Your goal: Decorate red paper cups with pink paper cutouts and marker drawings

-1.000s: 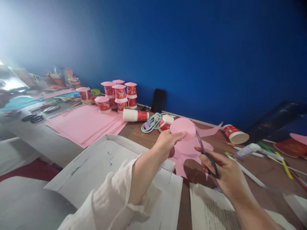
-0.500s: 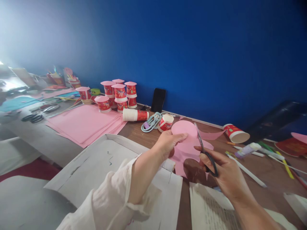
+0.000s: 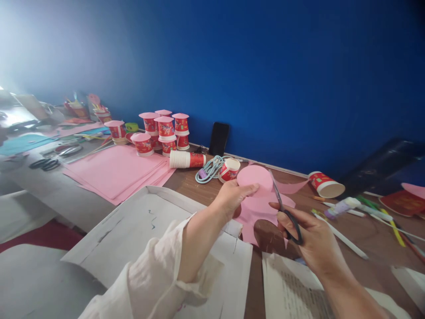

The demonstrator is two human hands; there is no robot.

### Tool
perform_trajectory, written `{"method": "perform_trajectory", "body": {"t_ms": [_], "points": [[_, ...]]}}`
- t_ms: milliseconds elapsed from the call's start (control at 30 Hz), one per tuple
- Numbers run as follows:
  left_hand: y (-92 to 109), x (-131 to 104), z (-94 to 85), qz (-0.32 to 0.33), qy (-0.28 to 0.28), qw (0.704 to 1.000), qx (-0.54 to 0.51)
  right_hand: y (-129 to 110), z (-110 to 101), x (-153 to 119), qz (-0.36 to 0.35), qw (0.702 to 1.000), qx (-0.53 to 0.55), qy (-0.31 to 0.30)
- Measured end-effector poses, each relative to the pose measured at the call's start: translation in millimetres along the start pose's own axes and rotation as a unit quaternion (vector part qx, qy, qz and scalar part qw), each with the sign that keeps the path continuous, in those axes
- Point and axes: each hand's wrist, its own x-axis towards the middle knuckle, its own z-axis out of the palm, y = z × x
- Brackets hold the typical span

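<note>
Between thumb and fingers, my left hand (image 3: 235,198) pinches a round pink paper disc (image 3: 255,176) by its lower edge. My right hand (image 3: 307,232) has its fingers through the black handles of a pair of scissors (image 3: 276,188). The scissors' blades point up and look closed or nearly so, alongside the disc's right edge; whether they touch it I cannot tell. Below the disc lies a pink paper offcut (image 3: 257,212) with curved edges. Just behind my left hand a red paper cup (image 3: 229,170) stands near a coiled pale-blue cable (image 3: 210,169).
Red cups with pink paper tops (image 3: 166,128) are stacked at the wall, left of a phone (image 3: 219,138). Pink sheets (image 3: 122,170) lie at left, by a white cardboard tray (image 3: 133,221). At right are a tipped cup (image 3: 327,185), a glue stick (image 3: 341,207) and several pens.
Almost nothing differs. Both hands, the disc and the scissors hold nearly the same positions; the view has shifted very slightly.
</note>
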Motion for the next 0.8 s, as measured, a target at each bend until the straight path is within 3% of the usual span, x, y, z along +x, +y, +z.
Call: {"method": "perform_trajectory", "body": {"t_ms": [533,800], "points": [[2,-2,-0.1,0.011,-0.001,1.000,-0.014,9,-5,4,0.030,0.999,-0.005,-0.011],[-1,-3,-1.0,-0.001,-0.015,1.000,-0.023,2,5,7,0.062,0.998,-0.004,0.025]]}}
